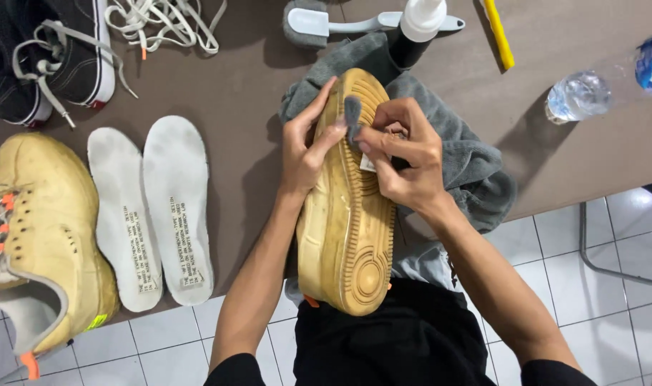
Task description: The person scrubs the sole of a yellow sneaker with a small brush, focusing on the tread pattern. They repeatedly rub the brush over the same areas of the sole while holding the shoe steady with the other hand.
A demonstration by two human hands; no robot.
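**A:** Hands at work on a shoe, seen from the head camera. What does each one hold?

**B:** The left hand [304, 154] is closed around the side of a yellowed tan rubber-soled sneaker [349, 214], turned sole-up and held over the near edge of the brown desk [254, 93], its heel toward the person's lap. The right hand [404, 154] pinches a small fold of grey cloth [352, 114] between thumb and fingers, pressed against the sole near the toe.

**A:** So which step is this?

**B:** By the look of it, wiping the sole's forefoot. The tread toward the heel looks no cleaner than the rest, so a next move would likely call for sliding the cloth down the sole while the left hand keeps the shoe steady.

**A:** And around it?

**B:** A crumpled grey towel [469, 161] lies under the shoe. Behind it are a white-handled brush [319, 23], a dark pump bottle with a white top [415, 28], a yellow stick-like tool [499, 36] and a clear plastic water bottle [580, 94] lying on its side. To the left lie two white insoles [151, 214], the matching tan sneaker [47, 236], a black canvas sneaker [54, 57] and loose white laces [165, 21].
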